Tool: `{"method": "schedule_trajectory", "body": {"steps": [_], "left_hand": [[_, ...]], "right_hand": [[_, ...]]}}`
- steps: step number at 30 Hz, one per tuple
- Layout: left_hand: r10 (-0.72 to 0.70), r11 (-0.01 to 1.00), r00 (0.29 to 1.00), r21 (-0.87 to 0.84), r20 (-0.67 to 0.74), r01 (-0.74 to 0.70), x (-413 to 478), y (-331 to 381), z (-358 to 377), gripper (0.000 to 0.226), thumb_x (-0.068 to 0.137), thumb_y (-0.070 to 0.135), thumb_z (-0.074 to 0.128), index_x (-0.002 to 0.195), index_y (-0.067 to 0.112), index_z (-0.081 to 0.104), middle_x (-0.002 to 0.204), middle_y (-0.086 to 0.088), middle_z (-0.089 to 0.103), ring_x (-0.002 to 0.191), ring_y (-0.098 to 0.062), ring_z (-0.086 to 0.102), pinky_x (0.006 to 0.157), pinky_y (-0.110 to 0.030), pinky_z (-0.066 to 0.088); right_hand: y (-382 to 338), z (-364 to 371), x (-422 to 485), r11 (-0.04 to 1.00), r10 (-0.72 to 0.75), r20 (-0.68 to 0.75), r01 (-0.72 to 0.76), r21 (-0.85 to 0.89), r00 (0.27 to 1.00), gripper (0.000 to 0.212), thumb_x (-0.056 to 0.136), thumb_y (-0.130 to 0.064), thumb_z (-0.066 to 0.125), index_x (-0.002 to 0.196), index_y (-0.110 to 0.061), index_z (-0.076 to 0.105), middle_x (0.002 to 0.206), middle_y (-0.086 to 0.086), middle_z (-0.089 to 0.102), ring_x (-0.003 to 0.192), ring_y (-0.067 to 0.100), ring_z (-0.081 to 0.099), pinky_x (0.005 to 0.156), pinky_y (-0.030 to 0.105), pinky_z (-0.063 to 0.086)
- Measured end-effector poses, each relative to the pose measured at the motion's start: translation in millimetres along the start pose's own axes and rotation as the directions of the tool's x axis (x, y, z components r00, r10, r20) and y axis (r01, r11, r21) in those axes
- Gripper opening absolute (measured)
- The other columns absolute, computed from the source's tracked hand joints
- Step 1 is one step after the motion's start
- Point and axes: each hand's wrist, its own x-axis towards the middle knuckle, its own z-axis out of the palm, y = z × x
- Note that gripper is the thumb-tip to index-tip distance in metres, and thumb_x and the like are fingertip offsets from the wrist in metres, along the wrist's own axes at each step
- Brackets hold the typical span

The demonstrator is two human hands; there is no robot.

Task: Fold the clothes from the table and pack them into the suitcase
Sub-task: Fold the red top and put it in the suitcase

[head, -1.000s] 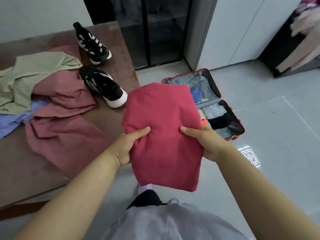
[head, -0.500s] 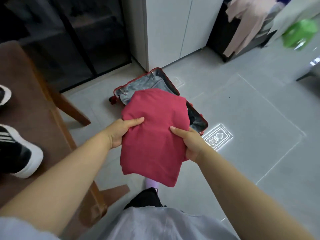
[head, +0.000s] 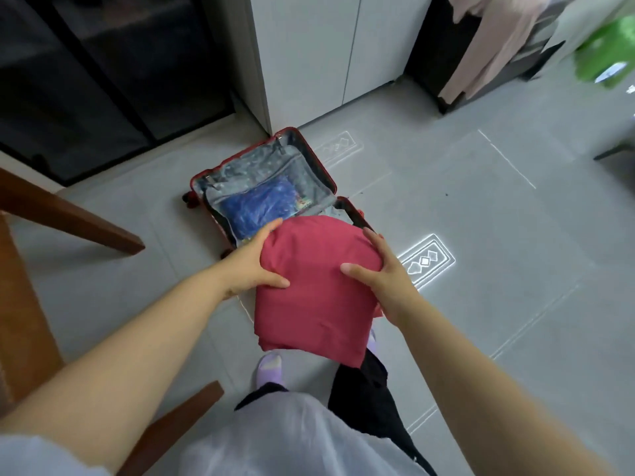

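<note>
**Folded red garment held over the open suitcase**

Both hands grip the folded red garment (head: pixel 314 286): the left hand (head: pixel 252 266) and the right hand (head: pixel 385 280) have their fingers clamped on its sides, thumbs on top. Beyond it, the red suitcase (head: pixel 263 187) lies open on the floor, a blue bundle (head: pixel 256 207) in its far half.

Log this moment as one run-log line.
phase: carrying to pack | left hand: gripping folded red garment | right hand: gripping same | suitcase: open on floor | garment: not yet inside

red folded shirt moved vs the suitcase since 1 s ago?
Yes. The red folded shirt, earlier over the table edge, is now closer, over the open suitcase's near half.
</note>
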Motion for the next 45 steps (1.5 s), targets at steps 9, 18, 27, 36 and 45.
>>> {"method": "schedule_trajectory", "body": {"steps": [9, 18, 27, 36, 45], "left_hand": [[-0.025, 0.864, 0.960, 0.477, -0.278, 0.161, 67.9, 28.1, 35.6, 0.067, 0.057, 0.003, 0.084, 0.118, 0.015, 0.060, 0.113, -0.010, 0.064, 0.103, -0.025, 0.060, 0.085, -0.028, 0.046], [-0.096, 0.914, 0.948, 0.350, -0.303, 0.204, 126.8, -23.9, 45.0, 0.057, 0.053, 0.050, 0.078, 0.093, 0.010, 0.073, 0.117, -0.013, 0.054, 0.118, -0.027, 0.043, 0.095, -0.022, 0.026], [-0.141, 0.961, 0.974, -0.261, -0.176, 0.092, 269.6, -189.8, 102.9, 0.023, 0.083, 0.019, 0.064, 0.104, 0.027, 0.058, 0.101, 0.019, 0.068, 0.100, 0.000, 0.059, 0.100, -0.024, 0.041], [-0.344, 0.923, 0.832, -0.319, -0.435, 0.215, 467.8, -334.4, 236.7, 0.038, 0.096, 0.015, 0.050, 0.132, 0.004, 0.044, 0.132, -0.013, 0.051, 0.124, -0.025, 0.047, 0.099, -0.023, 0.031], [-0.234, 0.968, 0.684, -0.102, -0.690, 0.228, 500.7, -373.9, 302.4, 0.049, 0.089, 0.004, 0.057, 0.132, -0.004, 0.036, 0.124, -0.030, 0.051, 0.114, -0.042, 0.052, 0.092, -0.037, 0.040]], "right_hand": [[-29.7, -67.1, 87.6, 0.784, -0.021, 0.292, 0.197, -0.588, 0.956, 0.085, 0.068, -0.002, 0.079, 0.140, -0.024, 0.040, 0.121, -0.001, 0.043, 0.109, 0.025, 0.052, 0.088, 0.040, 0.050], [5.5, -71.9, 177.5, 0.634, -0.049, 0.233, 0.210, -0.744, 0.971, 0.045, 0.075, -0.031, 0.079, 0.114, -0.013, 0.067, 0.106, 0.010, 0.052, 0.092, 0.025, 0.054, 0.084, 0.028, 0.044], [142.3, -77.5, 336.3, 0.770, 0.127, 0.235, 0.053, -0.636, 0.964, 0.018, 0.073, -0.036, 0.079, 0.075, -0.024, 0.065, 0.078, 0.005, 0.065, 0.071, 0.019, 0.060, 0.063, 0.033, 0.053], [289.7, -106.7, 533.3, 0.705, 0.084, 0.065, -0.013, -0.709, 0.994, 0.050, 0.080, -0.039, 0.072, 0.121, -0.017, 0.054, 0.106, -0.004, 0.052, 0.104, 0.016, 0.052, 0.083, 0.023, 0.037], [400.7, -129.1, 540.5, 0.214, 0.048, 0.300, 0.283, -0.935, 0.953, 0.136, 0.046, -0.083, 0.066, 0.145, -0.042, -0.017, 0.157, 0.001, -0.016, 0.144, 0.027, -0.012, 0.115, 0.049, -0.007]]}}
